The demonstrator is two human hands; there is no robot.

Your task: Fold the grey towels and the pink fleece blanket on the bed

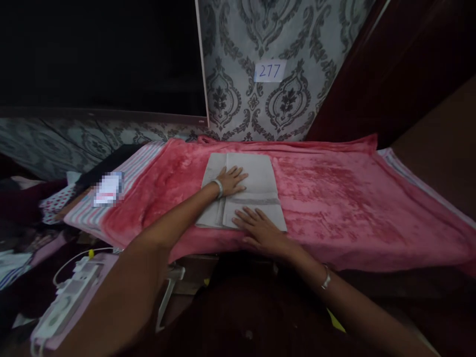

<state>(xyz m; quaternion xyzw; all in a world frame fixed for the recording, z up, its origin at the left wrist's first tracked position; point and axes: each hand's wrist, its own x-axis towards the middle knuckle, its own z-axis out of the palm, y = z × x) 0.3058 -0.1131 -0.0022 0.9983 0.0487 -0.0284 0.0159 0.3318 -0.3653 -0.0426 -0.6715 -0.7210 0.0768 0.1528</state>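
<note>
Two hands are down flat on the folded cloth (260, 173) right now. The left hand (231, 180) lies on its far-left part with fingers spread and pointing right, and the right hand (261, 229) presses on the near edge, fingers fanned toward the far side. Nothing is pinched; both palms are open and face down, with a silver bangle (326, 278) on the right wrist. The cloth is pale grey and folded into a tidy rectangle. It sits on the pink blanket (334, 198), a little left of its middle, with a darker band running across it between the two hands. To my eye it's thin, light, limp fabric: stacked layers show along the left side, so lifted from the middle it would likely sag and spill open. That plush blanket probably grips it too, so I'd expect no easy sliding. It's nothing fragile. The best holds look like the free corners on the right, or the layered left edge with every ply pinched together. A striped sheet (137, 161) peeks out at far left, and a power strip (67, 297) lies near left.
</note>
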